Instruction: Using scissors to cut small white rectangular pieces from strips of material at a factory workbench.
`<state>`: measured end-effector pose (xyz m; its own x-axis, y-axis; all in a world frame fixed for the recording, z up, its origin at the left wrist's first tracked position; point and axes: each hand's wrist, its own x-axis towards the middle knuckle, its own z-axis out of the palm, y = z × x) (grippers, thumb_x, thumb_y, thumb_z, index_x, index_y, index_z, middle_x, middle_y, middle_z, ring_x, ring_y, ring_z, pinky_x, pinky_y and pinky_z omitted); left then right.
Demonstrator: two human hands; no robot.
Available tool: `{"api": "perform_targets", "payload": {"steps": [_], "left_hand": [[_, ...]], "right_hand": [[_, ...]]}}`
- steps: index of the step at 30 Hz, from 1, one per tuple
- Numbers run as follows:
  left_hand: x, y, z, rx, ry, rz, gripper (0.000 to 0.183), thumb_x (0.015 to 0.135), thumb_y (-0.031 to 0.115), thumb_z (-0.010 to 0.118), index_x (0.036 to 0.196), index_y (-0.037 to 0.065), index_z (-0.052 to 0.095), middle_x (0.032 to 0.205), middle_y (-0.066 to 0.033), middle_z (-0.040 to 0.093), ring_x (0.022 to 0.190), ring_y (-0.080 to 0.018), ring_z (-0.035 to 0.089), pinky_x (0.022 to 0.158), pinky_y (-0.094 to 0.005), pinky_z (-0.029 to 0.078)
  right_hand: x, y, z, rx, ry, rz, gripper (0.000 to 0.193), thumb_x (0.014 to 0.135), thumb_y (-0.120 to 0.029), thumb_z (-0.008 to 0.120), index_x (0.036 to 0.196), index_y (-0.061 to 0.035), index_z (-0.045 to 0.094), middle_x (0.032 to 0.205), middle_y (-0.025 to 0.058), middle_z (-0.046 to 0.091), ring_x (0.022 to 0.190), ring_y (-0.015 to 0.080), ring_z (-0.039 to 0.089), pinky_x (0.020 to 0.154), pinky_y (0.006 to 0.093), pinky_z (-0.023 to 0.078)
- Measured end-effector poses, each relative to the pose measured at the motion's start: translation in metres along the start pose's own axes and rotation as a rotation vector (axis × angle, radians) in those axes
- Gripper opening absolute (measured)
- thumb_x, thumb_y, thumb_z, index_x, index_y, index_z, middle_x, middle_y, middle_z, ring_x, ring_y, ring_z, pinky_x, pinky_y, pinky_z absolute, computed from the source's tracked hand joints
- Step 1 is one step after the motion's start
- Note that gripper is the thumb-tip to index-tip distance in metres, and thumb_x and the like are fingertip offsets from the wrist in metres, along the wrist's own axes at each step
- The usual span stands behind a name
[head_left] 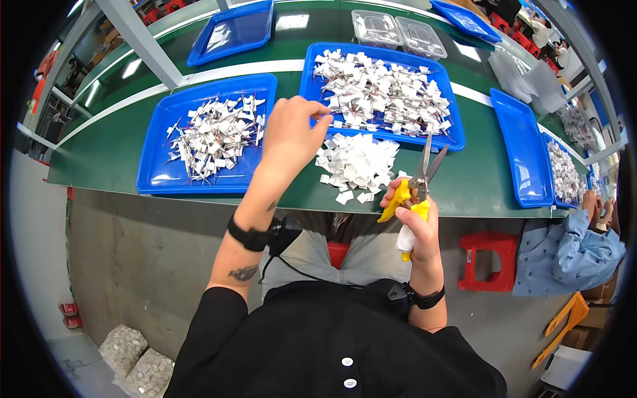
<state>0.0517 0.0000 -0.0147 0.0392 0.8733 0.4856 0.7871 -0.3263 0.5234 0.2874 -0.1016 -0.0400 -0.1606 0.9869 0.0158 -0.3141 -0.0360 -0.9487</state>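
My right hand (pixel 421 229) is wrapped around yellow-handled spring snips (pixel 417 188), their blades parted and pointing away from me. White wrapping covers part of one handle. My left hand (pixel 295 129) hovers by the left edge of the middle blue tray (pixel 458 136), its fingers curled and the thumb near the index fingertip; anything pinched there is too small to make out. That tray holds a heap of thin wired parts with white tags (pixel 378 89). Between my hands, a pile of small white pieces (pixel 358 162) lies on the green table (pixel 458 182).
Left of my forearm, another blue tray (pixel 156 169) holds more tagged parts. Blue trays (pixel 521 159) also stand to the right; one at the back (pixel 232 30) is near clear plastic boxes (pixel 378 30). A red stool (pixel 488 262) and a co-worker's blue sleeve (pixel 564 245) are at right.
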Motion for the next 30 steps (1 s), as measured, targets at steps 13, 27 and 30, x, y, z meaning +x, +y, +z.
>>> {"api": "perform_targets", "payload": {"steps": [13,27,30], "left_hand": [[-0.003,0.014,-0.024,-0.096,-0.056,0.295,0.003,0.078,0.008,0.071,0.080,0.007,0.070,0.081,-0.0073,0.059,0.080,-0.0268,0.053,0.071,-0.0376,0.045],[-0.057,0.035,-0.032,-0.386,-0.286,0.337,0.013,0.073,0.003,0.075,0.085,0.006,0.072,0.070,-0.0048,0.054,0.066,-0.0208,0.055,0.057,-0.0317,0.044],[-0.059,0.032,-0.030,-0.401,-0.283,0.345,0.012,0.074,0.001,0.074,0.085,0.006,0.072,0.072,-0.0056,0.056,0.065,-0.0212,0.056,0.057,-0.0319,0.044]], "right_hand": [[-0.003,-0.012,-0.004,-0.151,-0.122,0.070,0.051,0.072,-0.014,0.066,0.119,0.0017,0.056,0.112,0.0136,0.059,0.095,0.0189,0.061,0.085,0.0314,0.047],[-0.005,-0.015,0.016,0.006,-0.458,0.163,0.052,0.075,-0.016,0.071,0.122,0.0031,0.056,0.115,0.0147,0.062,0.099,0.0193,0.061,0.091,0.0358,0.047],[-0.005,-0.012,0.014,-0.008,-0.488,0.178,0.053,0.074,-0.016,0.071,0.121,0.0038,0.057,0.116,0.0154,0.063,0.099,0.0198,0.061,0.092,0.0361,0.047]]}}
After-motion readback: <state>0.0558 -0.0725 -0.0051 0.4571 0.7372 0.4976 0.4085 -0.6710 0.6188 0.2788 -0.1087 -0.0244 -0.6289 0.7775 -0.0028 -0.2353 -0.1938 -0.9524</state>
